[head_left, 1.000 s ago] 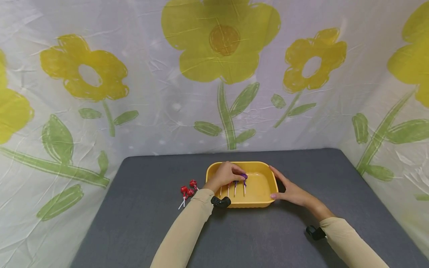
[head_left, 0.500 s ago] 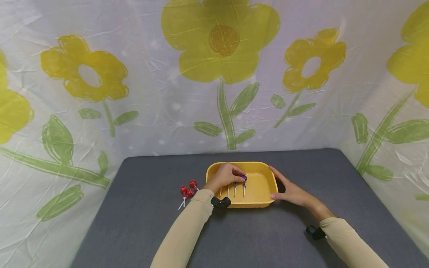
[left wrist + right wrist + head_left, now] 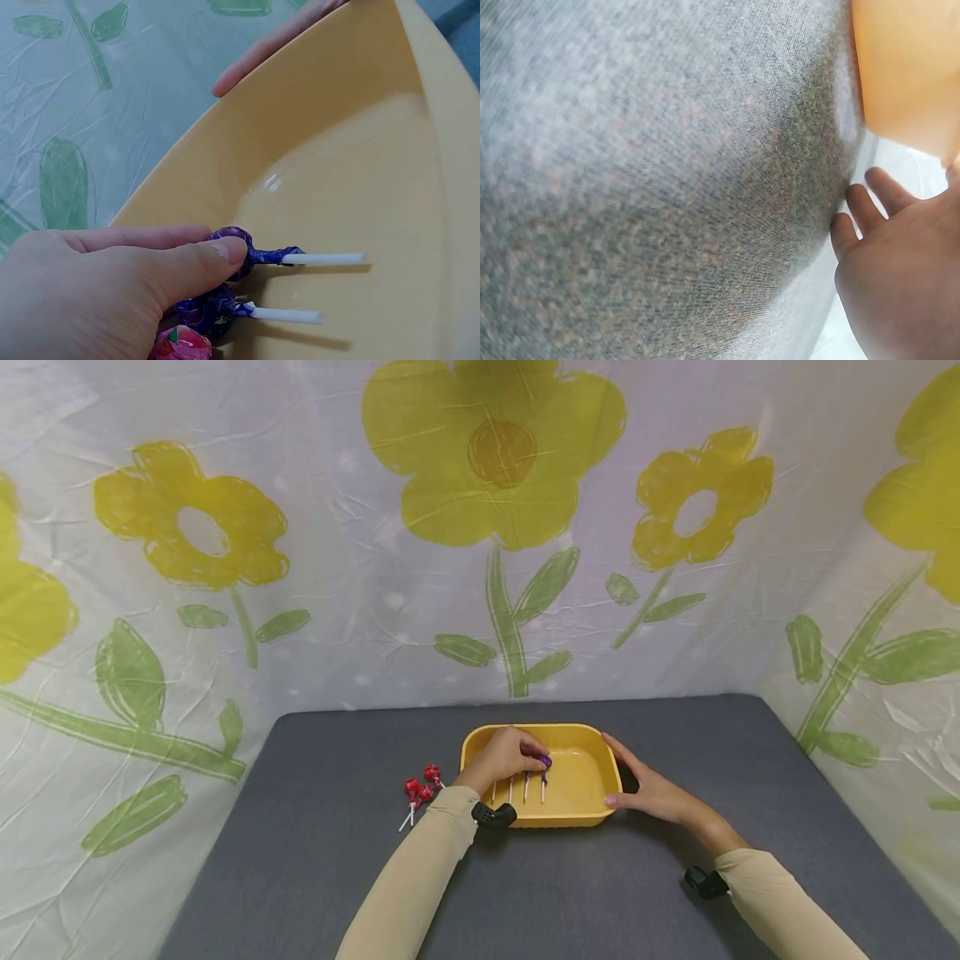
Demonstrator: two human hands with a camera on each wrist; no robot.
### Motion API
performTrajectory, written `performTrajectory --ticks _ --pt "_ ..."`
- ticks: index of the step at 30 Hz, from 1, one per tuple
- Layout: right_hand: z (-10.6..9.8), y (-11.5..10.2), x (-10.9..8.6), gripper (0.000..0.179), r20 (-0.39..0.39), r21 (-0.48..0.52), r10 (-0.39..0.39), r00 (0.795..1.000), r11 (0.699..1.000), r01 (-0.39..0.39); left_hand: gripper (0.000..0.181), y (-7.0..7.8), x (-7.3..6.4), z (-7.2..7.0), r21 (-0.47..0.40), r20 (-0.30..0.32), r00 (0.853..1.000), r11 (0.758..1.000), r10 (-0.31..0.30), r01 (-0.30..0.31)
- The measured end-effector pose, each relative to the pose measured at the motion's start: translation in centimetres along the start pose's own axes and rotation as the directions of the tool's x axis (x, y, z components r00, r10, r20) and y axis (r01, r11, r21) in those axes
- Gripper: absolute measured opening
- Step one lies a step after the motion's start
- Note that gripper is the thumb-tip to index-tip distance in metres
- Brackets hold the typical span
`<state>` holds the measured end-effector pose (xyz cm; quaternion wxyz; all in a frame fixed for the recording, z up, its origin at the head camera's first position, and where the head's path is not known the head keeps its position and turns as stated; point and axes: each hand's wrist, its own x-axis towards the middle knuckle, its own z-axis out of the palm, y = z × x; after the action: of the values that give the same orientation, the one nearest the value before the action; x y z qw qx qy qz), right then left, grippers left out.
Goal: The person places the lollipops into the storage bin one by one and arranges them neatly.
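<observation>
In the head view my left hand point(image 3: 501, 757) reaches into a yellow plastic tray point(image 3: 588, 777). Its thumb and fingers pinch the wrapped head of a purple lollipop point(image 3: 238, 251), whose white stick points to the near side. Close beside that one lies another dark purple lollipop point(image 3: 206, 311), partly behind the thumb. A pink-wrapped lollipop point(image 3: 182, 345) shows at the bottom of the left wrist view. More sticks stand out from under the hand, their heads hidden. My right hand point(image 3: 658, 792) rests against the tray's right end, thumb at the near corner and fingers stretched along the far side.
Left of the tray, several red lollipops point(image 3: 418, 787) lie on the dark grey table point(image 3: 337, 877). A cloth with painted flowers point(image 3: 337, 610) hangs behind the table and along both sides.
The purple lollipop has shifted slightly left and nearer, pinched by my left hand, closer to its neighbour. My right hand and the tray stay in place.
</observation>
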<state>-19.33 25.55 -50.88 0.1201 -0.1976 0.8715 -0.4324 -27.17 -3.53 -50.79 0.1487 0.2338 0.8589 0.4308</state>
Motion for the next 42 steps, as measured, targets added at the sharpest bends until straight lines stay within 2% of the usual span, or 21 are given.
performTrajectory --ticks 35,42 --pt "0.05 -0.29 -0.03 0.105 -0.003 -0.008 0.010 1.000 1.000 -0.010 0.021 -0.23 0.15 0.12 0.004 0.000 1.000 1.000 -0.031 0.031" --pt "0.13 -0.25 -0.02 0.105 0.001 -0.008 0.011 1.000 1.000 -0.011 0.024 -0.31 0.19 0.06 -0.008 0.002 1.000 1.000 -0.013 0.013"
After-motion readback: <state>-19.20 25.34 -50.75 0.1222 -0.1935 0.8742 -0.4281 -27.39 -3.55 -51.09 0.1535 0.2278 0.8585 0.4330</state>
